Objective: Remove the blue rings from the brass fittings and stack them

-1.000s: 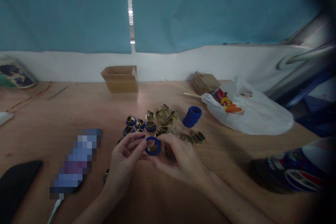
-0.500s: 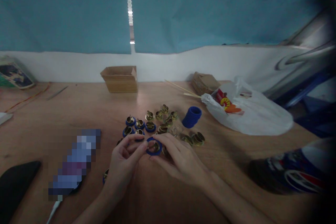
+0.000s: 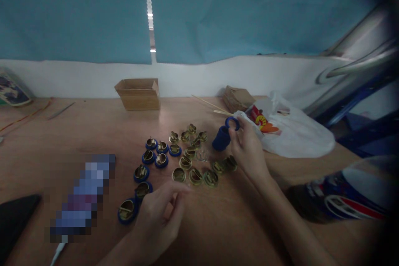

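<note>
Between the thumb and fingers of my right hand (image 3: 247, 145) is a blue ring (image 3: 232, 123), upright at the top of a stack of blue rings (image 3: 221, 139). My left hand (image 3: 160, 214) is low over the table, its fingers curled and the thumb close to the index fingertip; whatever may be in that pinch is hidden. Beyond it lie several round gold-coloured metal pieces (image 3: 195, 176) with bars across them. Others like them sit in blue rings on the left, such as a ringed piece (image 3: 127, 211) beside my left wrist. Small clear pieces (image 3: 202, 155) lie among the gold ones.
A blurred-out phone (image 3: 85, 197) with a white cable lies left, near a dark flat object (image 3: 18, 220). Behind stand an open cardboard box (image 3: 141, 99) and a brown paper packet (image 3: 238, 99). A white plastic bag (image 3: 305, 133) and a Pepsi bottle (image 3: 339, 199) are right.
Both hands were together around a blue ring. My right hand has moved away to the right and holds a ring by the stack; my left hand has dropped lower. The view has shifted slightly.
</note>
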Available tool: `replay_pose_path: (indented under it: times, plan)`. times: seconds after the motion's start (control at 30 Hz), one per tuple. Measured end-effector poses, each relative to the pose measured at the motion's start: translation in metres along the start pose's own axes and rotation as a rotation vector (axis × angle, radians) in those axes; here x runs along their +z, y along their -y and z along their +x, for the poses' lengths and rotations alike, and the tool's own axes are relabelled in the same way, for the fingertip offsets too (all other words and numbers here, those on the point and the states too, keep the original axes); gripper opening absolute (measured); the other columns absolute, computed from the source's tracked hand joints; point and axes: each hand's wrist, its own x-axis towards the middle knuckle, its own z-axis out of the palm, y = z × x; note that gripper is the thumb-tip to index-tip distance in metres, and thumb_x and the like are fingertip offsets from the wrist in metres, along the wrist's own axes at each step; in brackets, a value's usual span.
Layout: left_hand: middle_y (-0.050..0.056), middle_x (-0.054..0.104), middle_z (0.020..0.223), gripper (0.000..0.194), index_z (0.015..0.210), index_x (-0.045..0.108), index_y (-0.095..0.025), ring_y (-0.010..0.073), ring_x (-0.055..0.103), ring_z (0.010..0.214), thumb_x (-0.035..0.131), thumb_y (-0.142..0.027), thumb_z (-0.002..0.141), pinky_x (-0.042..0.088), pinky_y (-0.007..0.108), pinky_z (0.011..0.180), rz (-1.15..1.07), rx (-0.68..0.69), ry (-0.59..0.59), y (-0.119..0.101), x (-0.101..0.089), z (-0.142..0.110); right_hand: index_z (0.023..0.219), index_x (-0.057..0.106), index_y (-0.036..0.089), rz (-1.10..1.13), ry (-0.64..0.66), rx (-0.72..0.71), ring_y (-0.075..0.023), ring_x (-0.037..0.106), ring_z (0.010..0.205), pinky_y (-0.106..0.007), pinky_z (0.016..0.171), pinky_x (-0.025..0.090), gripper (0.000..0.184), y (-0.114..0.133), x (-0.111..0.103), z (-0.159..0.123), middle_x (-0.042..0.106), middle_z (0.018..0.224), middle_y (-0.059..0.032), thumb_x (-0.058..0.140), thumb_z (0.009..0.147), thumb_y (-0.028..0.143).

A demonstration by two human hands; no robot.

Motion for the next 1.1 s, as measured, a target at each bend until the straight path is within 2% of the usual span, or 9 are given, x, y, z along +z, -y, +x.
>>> replay_pose_path:
  times: [0.13, 0.23, 0.37, 0.47, 0.57, 0.77, 0.9, 0.97, 1.1]
  plan:
    - [0.004, 0.075, 0.086, 0.027, 0.097, 0.061, -0.022, 0.0176, 0.072, 0.077, 0.049, 0.0, 0.084, 0.054, 0.025, 0.069, -0.012, 0.083, 0.054, 0.001, 0.003, -0.001, 0.118, 0.055, 0.013, -0.063, -0.011, 0.013, -0.0356, 0.063, 0.1, -0.053, 0.085, 0.05, 0.034, 0.001, 0.002, -0.002, 0.066, 0.108, -0.018, 0.05, 0.09, 0.032]
    - [0.003, 0.073, 0.083, 0.027, 0.094, 0.06, -0.021, 0.0169, 0.071, 0.075, 0.049, 0.0, 0.084, 0.052, 0.024, 0.067, -0.015, 0.079, 0.073, 0.001, 0.003, -0.001, 0.113, 0.059, 0.013, -0.089, -0.001, 0.014, -0.0357, 0.063, 0.098, -0.053, 0.085, 0.05, 0.032, 0.002, 0.002, -0.002, 0.067, 0.104, -0.0183, 0.052, 0.089, 0.033]
    - [0.003, 0.071, 0.083, 0.025, 0.094, 0.059, -0.021, 0.0167, 0.07, 0.077, 0.048, -0.001, 0.085, 0.051, 0.024, 0.069, -0.019, 0.077, 0.107, 0.002, 0.002, -0.001, 0.109, 0.061, 0.012, -0.108, 0.05, 0.017, -0.0355, 0.062, 0.098, -0.052, 0.085, 0.049, 0.031, 0.0, 0.002, -0.001, 0.067, 0.101, -0.0186, 0.051, 0.089, 0.033]
    - [0.003, 0.069, 0.081, 0.025, 0.093, 0.059, -0.021, 0.0158, 0.069, 0.076, 0.047, 0.0, 0.085, 0.05, 0.023, 0.069, -0.034, 0.095, 0.116, 0.002, 0.002, -0.002, 0.112, 0.059, 0.011, -0.097, 0.031, 0.019, -0.0359, 0.061, 0.102, -0.053, 0.088, 0.048, 0.035, 0.002, 0.002, -0.001, 0.066, 0.106, -0.0199, 0.053, 0.088, 0.035]
    - [0.002, 0.069, 0.081, 0.025, 0.094, 0.058, -0.021, 0.0159, 0.069, 0.075, 0.047, 0.0, 0.086, 0.05, 0.024, 0.068, -0.023, 0.097, 0.12, 0.003, 0.002, -0.002, 0.116, 0.055, 0.011, -0.074, -0.041, -0.011, -0.0354, 0.058, 0.108, -0.053, 0.091, 0.047, 0.038, 0.009, 0.0, -0.001, 0.063, 0.113, -0.0206, 0.054, 0.088, 0.036]
    - [0.005, 0.074, 0.095, 0.028, 0.101, 0.056, -0.021, 0.0179, 0.072, 0.087, 0.045, 0.0, 0.086, 0.053, 0.025, 0.075, 0.089, 0.141, 0.125, 0.007, -0.003, 0.003, 0.108, 0.055, 0.019, 0.007, -0.107, -0.128, -0.0298, 0.059, 0.101, -0.048, 0.09, 0.047, 0.02, 0.037, -0.002, -0.01, 0.063, 0.103, -0.0123, 0.052, 0.09, 0.026]
    - [0.007, 0.074, 0.092, 0.024, 0.102, 0.059, -0.02, 0.0193, 0.072, 0.079, 0.045, -0.005, 0.089, 0.054, 0.027, 0.07, 0.294, 0.149, 0.074, 0.008, -0.016, 0.013, 0.107, 0.054, 0.023, 0.06, -0.014, -0.21, -0.0281, 0.059, 0.101, -0.046, 0.089, 0.047, 0.017, 0.051, 0.006, -0.024, 0.063, 0.104, -0.0092, 0.052, 0.09, 0.021]
    - [0.008, 0.074, 0.092, 0.018, 0.101, 0.061, -0.019, 0.0223, 0.071, 0.078, 0.047, -0.012, 0.091, 0.054, 0.032, 0.069, 0.441, 0.076, 0.056, 0.009, -0.028, 0.016, 0.107, 0.053, 0.023, 0.088, 0.039, -0.255, -0.0271, 0.059, 0.101, -0.045, 0.089, 0.047, 0.017, 0.055, 0.011, -0.03, 0.063, 0.103, -0.009, 0.052, 0.09, 0.018]
    - [0.013, 0.071, 0.1, 0.016, 0.099, 0.066, -0.016, 0.0321, 0.065, 0.095, 0.055, -0.016, 0.087, 0.051, 0.047, 0.082, 0.679, -0.029, 0.134, 0.013, -0.053, 0.012, 0.106, 0.054, 0.021, 0.155, 0.102, -0.302, -0.0261, 0.059, 0.099, -0.044, 0.087, 0.047, 0.017, 0.062, 0.015, -0.037, 0.064, 0.102, -0.0099, 0.051, 0.09, 0.015]
